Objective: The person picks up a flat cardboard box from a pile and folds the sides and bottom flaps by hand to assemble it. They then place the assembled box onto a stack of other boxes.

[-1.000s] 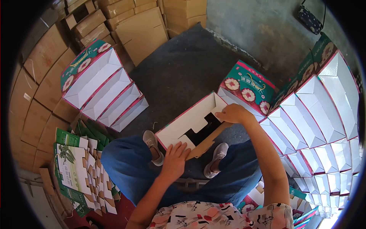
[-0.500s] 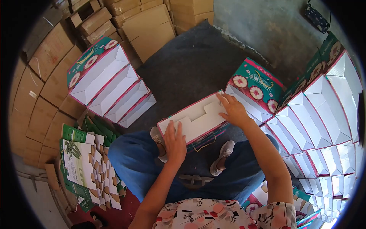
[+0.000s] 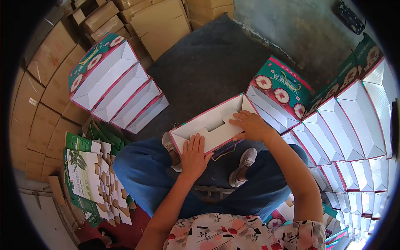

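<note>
- Head view: left hand [image 3: 194, 155] lies flat, fingers spread, on the white box [image 3: 210, 125].
- Right hand [image 3: 250, 125] presses its flap, fingers open too.
- Finished boxes [image 3: 121, 89] sit nearby.

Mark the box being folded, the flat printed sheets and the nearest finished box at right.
box being folded [image 3: 210, 121]: head view, white inner wall.
flat printed sheets [image 3: 81, 173]: head view, top sheet's white face.
finished box [image 3: 281, 85]: head view, green flowered side.

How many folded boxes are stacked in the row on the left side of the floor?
4. They nest one inside another in a slanted row: the outermost box with flower print, then the second, the third and the innermost by the dark mat. More could hide underneath.
</note>
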`<move>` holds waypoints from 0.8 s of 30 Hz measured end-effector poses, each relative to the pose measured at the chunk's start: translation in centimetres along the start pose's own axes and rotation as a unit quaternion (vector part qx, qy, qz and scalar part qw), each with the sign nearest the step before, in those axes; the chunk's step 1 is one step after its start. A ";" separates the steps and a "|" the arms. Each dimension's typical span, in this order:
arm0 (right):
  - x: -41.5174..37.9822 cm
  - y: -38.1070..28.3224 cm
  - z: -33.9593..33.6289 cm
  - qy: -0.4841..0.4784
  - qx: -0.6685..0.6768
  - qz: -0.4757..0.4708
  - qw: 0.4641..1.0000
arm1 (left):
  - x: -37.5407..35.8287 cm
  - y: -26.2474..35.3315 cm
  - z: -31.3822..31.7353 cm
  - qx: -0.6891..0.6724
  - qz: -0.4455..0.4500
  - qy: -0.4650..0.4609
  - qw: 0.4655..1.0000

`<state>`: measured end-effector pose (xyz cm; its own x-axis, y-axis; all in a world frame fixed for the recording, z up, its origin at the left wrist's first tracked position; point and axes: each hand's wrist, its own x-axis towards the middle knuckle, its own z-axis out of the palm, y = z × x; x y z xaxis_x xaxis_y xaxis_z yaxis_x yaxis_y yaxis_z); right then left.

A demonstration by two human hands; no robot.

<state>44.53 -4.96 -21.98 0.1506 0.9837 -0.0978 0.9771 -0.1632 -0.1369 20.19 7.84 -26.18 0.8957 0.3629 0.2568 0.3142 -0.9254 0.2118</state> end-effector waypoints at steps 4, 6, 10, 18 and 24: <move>0.2 0.2 0.2 -0.016 -0.017 -0.007 1.000 | 0.0 -0.1 0.0 -0.003 0.005 -0.005 1.000; 0.4 0.3 0.1 -0.041 -0.020 -0.007 0.999 | 0.0 -0.2 0.0 -0.004 0.006 -0.007 1.000; 0.7 0.4 -0.1 -0.064 -0.019 -0.008 0.998 | 0.0 -0.4 0.0 -0.013 0.008 -0.022 1.000; -0.6 0.3 -0.2 0.027 0.045 -0.017 0.999 | -0.1 -0.2 -0.9 -0.084 0.009 0.037 0.996; 0.0 4.0 -0.2 0.288 0.160 0.214 0.920 | 0.0 -4.3 -0.3 -0.286 -0.233 0.238 0.899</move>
<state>48.50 -5.58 -22.31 0.6557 0.6858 0.3159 0.7295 -0.4677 -0.4990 18.74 11.82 -26.80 0.4300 0.8275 0.3612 0.2852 -0.5040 0.8152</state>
